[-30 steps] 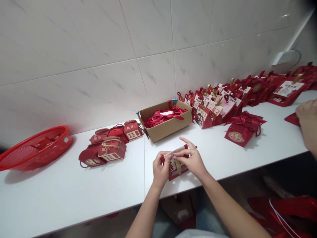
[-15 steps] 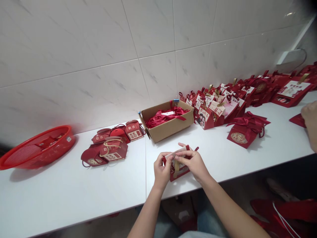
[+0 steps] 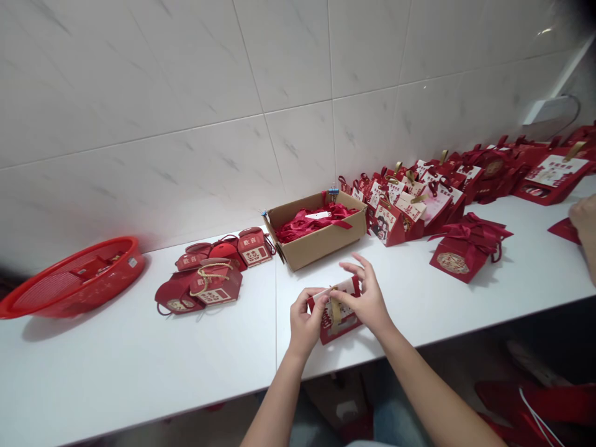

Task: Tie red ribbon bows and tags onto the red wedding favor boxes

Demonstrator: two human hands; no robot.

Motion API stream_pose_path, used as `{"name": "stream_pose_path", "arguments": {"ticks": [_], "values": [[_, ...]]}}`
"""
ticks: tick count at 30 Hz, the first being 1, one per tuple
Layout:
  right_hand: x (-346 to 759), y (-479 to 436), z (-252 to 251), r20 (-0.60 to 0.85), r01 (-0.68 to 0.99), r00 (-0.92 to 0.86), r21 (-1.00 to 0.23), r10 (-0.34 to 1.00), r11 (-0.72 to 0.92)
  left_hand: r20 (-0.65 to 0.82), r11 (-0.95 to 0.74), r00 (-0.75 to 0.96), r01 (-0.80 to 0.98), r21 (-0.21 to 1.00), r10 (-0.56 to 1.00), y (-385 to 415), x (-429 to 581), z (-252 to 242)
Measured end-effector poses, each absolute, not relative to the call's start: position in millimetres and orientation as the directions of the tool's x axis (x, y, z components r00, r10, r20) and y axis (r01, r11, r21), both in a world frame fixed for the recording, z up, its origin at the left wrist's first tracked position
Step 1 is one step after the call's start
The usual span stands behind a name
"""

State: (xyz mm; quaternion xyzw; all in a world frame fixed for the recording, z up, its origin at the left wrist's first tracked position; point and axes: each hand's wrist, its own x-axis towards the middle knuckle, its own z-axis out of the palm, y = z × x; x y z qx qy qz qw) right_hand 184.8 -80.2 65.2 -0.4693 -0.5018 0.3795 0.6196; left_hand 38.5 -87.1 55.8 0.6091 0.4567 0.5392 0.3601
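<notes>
In front of me a small red gift box with a white printed panel and a gold ribbon on its front stands tilted on the white table. My left hand grips its upper left corner, thumb on the front. At the top edge, my right hand pinches near the ribbon with its thumb; its other fingers are raised and spread, and some fingertips are hidden. Just behind sits a cardboard box filled with dark red ribbons.
A red plastic basket stands at the far left. Several red boxes with cord handles are grouped left of centre. Rows of finished-looking gift boxes line the wall, with a bow-tied box before them. Another person's hand is at the right edge.
My right hand's outer fingers have lifted and spread upward, uncovering more of the gift box's panel. My left hand keeps its grip on the box's corner.
</notes>
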Motion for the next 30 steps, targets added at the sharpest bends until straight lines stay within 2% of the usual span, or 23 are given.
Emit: {"name": "stream_pose_path", "arguments": {"ticks": [2,4,6,8,9,11,13,15,17,20,22,24,26,30], "values": [[188,-78,69,0.168,-0.026,0.078,-0.985,0.983,0.171,0.327,-0.331,0.055,0.185,0.925,0.943,-85,38,58],[188,-78,70,0.126,-0.042,0.043,-0.991,0.991,0.128,0.389,-0.385,0.034,0.25,0.889,0.921,-85,38,60],[186,-79,69,0.144,-0.061,0.091,-0.987,0.985,0.15,0.559,-0.47,-0.122,0.414,0.78,0.82,-88,39,60],[182,-80,67,0.163,-0.075,0.139,-0.982,0.977,0.174,0.748,-0.5,-0.21,0.627,0.597,0.63,-95,41,57],[181,-80,67,0.165,-0.08,0.153,-0.981,0.974,0.179,0.807,-0.492,-0.177,0.712,0.5,0.564,-99,42,54],[178,-79,67,0.156,-0.091,0.161,-0.981,0.974,0.172,0.833,-0.47,-0.031,0.813,0.343,0.552,-107,44,47],[178,-78,67,0.148,-0.092,0.162,-0.982,0.976,0.164,0.794,-0.422,0.038,0.861,0.282,0.607,-111,46,39],[178,-77,67,0.159,-0.078,0.173,-0.981,0.972,0.175,0.755,-0.374,0.018,0.876,0.304,0.656,-112,48,32],[178,-77,66,0.178,-0.067,0.186,-0.979,0.966,0.193,0.727,-0.36,-0.034,0.852,0.379,0.686,-111,47,28],[178,-77,65,0.169,-0.072,0.184,-0.98,0.968,0.185,0.647,-0.368,-0.141,0.724,0.583,0.749,-107,43,27],[177,-77,65,0.156,-0.078,0.181,-0.982,0.971,0.172,0.527,-0.333,-0.194,0.586,0.739,0.828,-105,38,27],[177,-77,65,0.156,-0.076,0.183,-0.982,0.971,0.172,0.401,-0.269,-0.21,0.467,0.843,0.892,-103,32,28],[177,-77,65,0.166,-0.069,0.186,-0.981,0.968,0.182,0.329,-0.225,-0.206,0.408,0.885,0.921,-101,25,30],[178,-77,64,0.154,-0.093,0.161,-0.981,0.975,0.17,0.293,-0.214,-0.198,0.342,0.915,0.936,-97,7,45]]}}
